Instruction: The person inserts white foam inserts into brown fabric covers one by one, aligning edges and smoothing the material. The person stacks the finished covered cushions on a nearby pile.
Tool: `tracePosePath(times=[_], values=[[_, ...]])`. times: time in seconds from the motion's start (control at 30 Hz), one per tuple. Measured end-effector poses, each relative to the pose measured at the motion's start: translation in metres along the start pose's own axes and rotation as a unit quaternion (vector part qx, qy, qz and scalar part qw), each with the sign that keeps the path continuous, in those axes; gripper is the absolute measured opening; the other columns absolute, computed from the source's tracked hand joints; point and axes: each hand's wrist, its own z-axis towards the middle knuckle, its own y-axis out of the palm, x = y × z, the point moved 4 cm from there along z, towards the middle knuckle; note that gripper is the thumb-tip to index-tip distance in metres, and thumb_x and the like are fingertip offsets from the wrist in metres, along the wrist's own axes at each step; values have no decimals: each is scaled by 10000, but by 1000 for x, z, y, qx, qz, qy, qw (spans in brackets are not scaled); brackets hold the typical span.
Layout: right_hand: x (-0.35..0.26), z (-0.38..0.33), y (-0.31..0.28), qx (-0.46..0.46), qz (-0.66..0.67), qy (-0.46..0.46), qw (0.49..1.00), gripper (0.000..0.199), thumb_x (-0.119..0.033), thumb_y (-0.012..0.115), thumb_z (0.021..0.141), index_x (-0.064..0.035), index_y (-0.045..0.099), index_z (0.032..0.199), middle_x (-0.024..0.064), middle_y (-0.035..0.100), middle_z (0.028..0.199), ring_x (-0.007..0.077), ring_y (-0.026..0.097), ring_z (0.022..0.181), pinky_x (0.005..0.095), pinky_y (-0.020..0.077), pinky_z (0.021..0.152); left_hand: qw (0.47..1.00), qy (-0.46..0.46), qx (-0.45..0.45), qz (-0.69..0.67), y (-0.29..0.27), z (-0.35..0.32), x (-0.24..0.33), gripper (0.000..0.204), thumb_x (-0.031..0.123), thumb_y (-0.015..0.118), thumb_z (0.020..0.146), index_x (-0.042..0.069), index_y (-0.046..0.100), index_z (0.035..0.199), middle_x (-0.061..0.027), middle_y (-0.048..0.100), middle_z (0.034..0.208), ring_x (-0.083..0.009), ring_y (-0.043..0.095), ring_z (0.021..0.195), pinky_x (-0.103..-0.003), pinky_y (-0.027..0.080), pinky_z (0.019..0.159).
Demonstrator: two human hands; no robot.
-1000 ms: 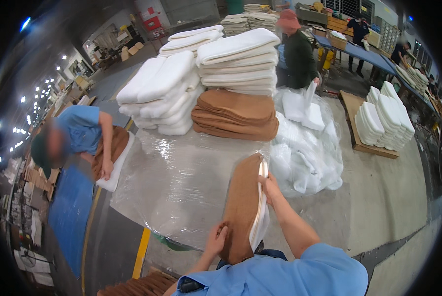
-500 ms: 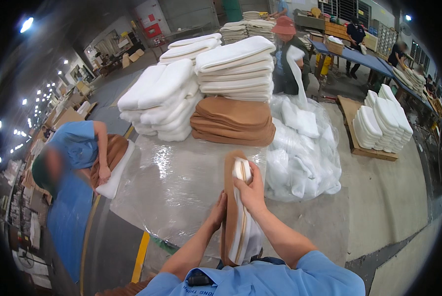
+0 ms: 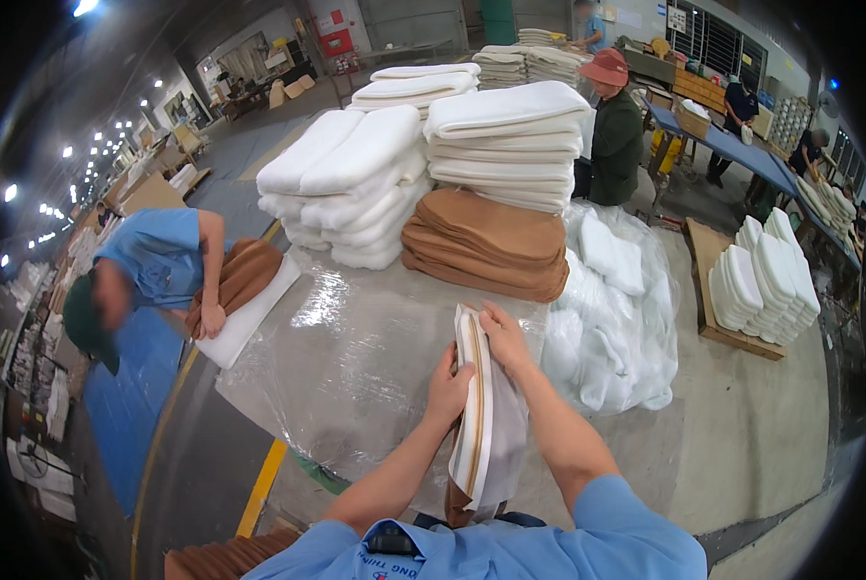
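In front of my body I hold a long, narrow cushion cover (image 3: 471, 416) on its edge. White fabric with a tan, zipper-like strip runs along its upward side, and brown cloth shows at its lower end. My left hand (image 3: 449, 389) is closed on the left side, with the thumb over the white edge. At the far end, my right hand (image 3: 504, 340) grips the right side near the top corner; its fingertips are partly hidden. A sheer whitish layer hangs along the right side below that hand. Under the cover lies a plastic-wrapped table surface (image 3: 355, 319).
Beyond stand a stack of brown covers (image 3: 486, 242) and tall stacks of white padding (image 3: 505, 135). A clear bag of white pieces (image 3: 607, 329) sits to the right. One co-worker (image 3: 162, 261) handles brown cloth at left; another in a red hat (image 3: 615, 126) stands behind the stacks.
The cover has turned so its white strip side faces up more. My left thumb has come over its edge, and my right hand has shifted to the top corner. The red-hatted co-worker's raised white piece is gone.
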Motion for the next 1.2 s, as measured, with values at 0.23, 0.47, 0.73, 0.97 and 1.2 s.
tracePosePath(times=[0.23, 0.47, 0.73, 0.97, 1.2], values=[[-27, 38, 26, -182, -167, -36, 968, 372, -226, 713, 960, -100, 730, 1310, 96, 715, 1161, 224, 670, 1034, 358, 543, 873, 994, 0, 80, 72, -33, 59, -3, 440, 122, 530, 994, -1, 619, 1407, -140, 708, 1242, -231, 673, 1118, -364, 516, 968], [-22, 41, 38, -40, -212, -248, 944, 153, -132, 745, 921, -42, 751, 1045, 132, 734, 1112, 307, 684, 1038, 384, 546, 873, 967, 73, 119, 215, -43, 97, 0, 312, 200, 532, 1032, 15, 725, 1192, -218, 730, 1066, -344, 696, 1017, -423, 512, 903], [16, 21, 38, 35, -32, -219, 975, 121, -139, 712, 974, -19, 724, 966, 116, 737, 1042, 237, 680, 1016, 372, 534, 891, 985, 60, 139, 83, -40, 80, -6, 339, 246, 513, 1091, 1, 737, 1159, -138, 729, 1047, -256, 694, 962, -370, 519, 898], [35, 139, 29, -122, 196, 82, 970, 630, -596, 363, 1111, -82, 723, 1164, 31, 683, 1081, 140, 623, 990, 333, 496, 838, 975, -84, 21, -205, -79, 157, -44, 712, 599, 308, 1125, 80, 419, 1599, -162, 570, 1488, -208, 631, 1125, -358, 508, 976], [55, 166, 81, -105, 120, 31, 987, 797, -755, 260, 1057, -151, 556, 1484, 36, 609, 1342, 180, 531, 1258, 433, 428, 1053, 980, 81, -77, -165, -29, 239, -55, 759, 598, 300, 1130, 86, 209, 1684, -85, 426, 1586, -216, 414, 1417, -379, 336, 1159]])
